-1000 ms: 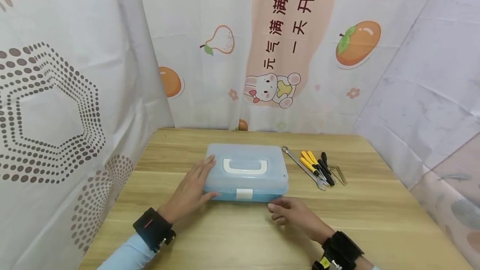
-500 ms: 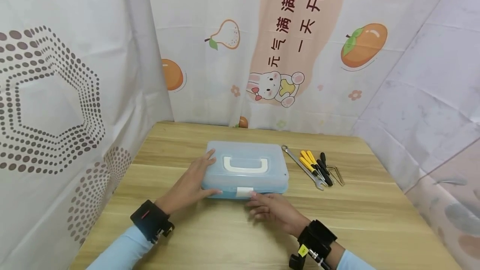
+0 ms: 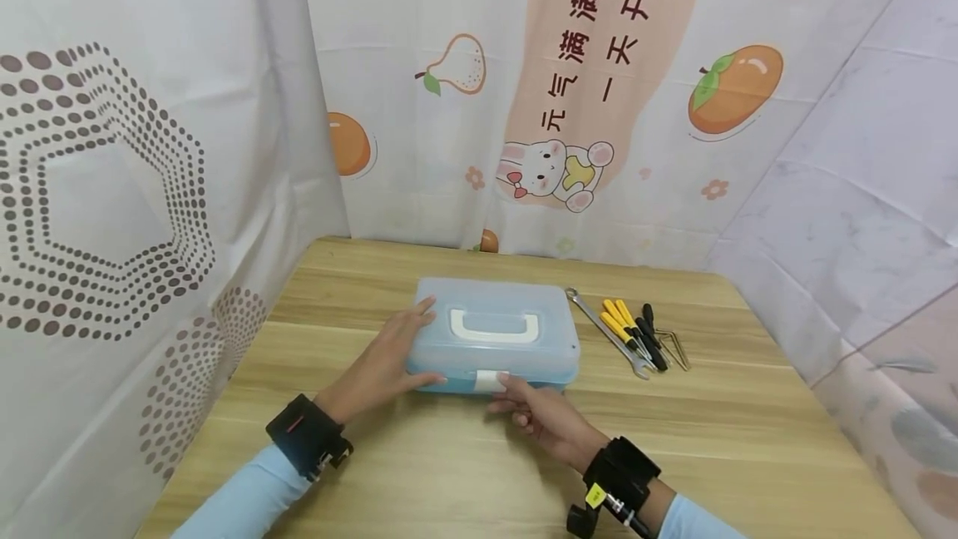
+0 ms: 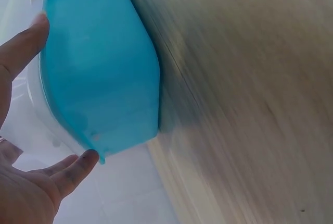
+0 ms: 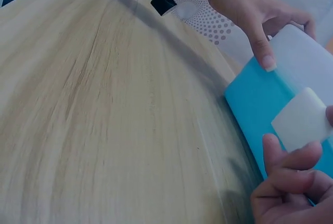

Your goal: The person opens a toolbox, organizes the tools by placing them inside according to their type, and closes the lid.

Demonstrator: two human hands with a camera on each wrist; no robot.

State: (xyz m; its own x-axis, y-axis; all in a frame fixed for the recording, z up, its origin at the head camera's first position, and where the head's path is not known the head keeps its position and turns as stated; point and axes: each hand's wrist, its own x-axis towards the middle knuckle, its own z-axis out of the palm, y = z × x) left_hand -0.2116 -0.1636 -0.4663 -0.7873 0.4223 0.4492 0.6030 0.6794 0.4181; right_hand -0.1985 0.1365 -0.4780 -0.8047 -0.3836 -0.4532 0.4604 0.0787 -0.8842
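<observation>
A toolbox (image 3: 494, 314) with a blue base and clear lid sits on the wooden table. Its white carry handle (image 3: 494, 335) lies flat on the lid, and a white latch (image 3: 488, 381) is at the front. My left hand (image 3: 377, 364) rests spread on the box's left end, thumb on the front edge, fingers along the side. In the left wrist view its thumb (image 4: 28, 44) touches the rim. My right hand (image 3: 546, 418) has its thumb on the latch, the other fingers curled just below. The right wrist view shows fingertips right at the latch's edges.
Right of the toolbox lie a wrench (image 3: 609, 333), several yellow-handled tools (image 3: 618, 321), black-handled tools (image 3: 653, 339) and bent metal keys (image 3: 674, 348). Printed cloth curtains (image 3: 404, 140) hang behind and beside the wooden table (image 3: 419, 472).
My right hand has slid left from the box's front right corner to the latch, and its thumb now lies on it. The left hand has stayed on the box's left end.
</observation>
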